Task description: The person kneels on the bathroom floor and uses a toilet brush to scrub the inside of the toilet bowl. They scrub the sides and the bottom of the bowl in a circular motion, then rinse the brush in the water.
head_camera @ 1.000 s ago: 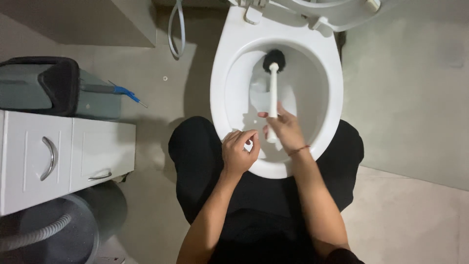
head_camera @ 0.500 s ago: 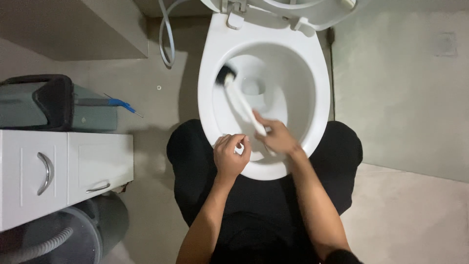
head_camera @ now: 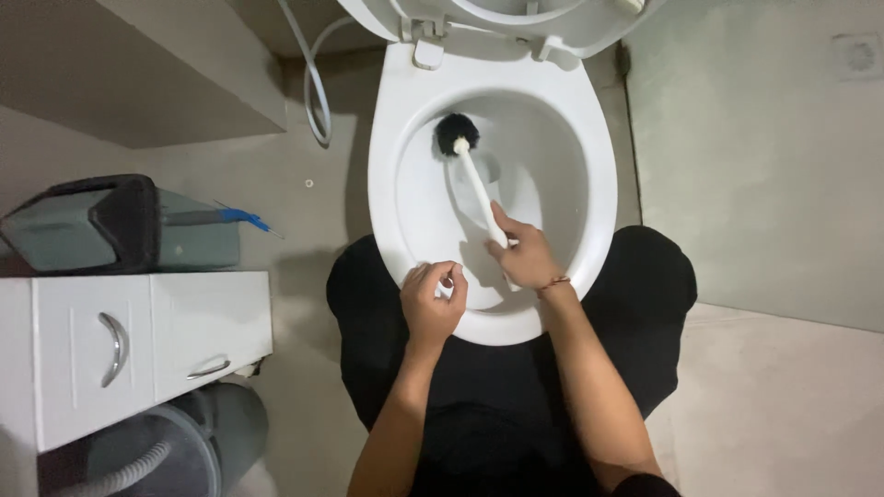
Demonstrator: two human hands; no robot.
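One toilet brush is in my right hand, fingers wrapped around its white handle, its black head pressed against the far left wall inside the toilet bowl. My left hand hovers curled over the near rim, holding nothing I can make out (something small may hide in it). Scrubbing well, I judge, means keeping the bristles flat to the porcelain and the strokes short, so nothing splashes. I count one bowl, one raised seat, one white drawer cabinet with two handles.
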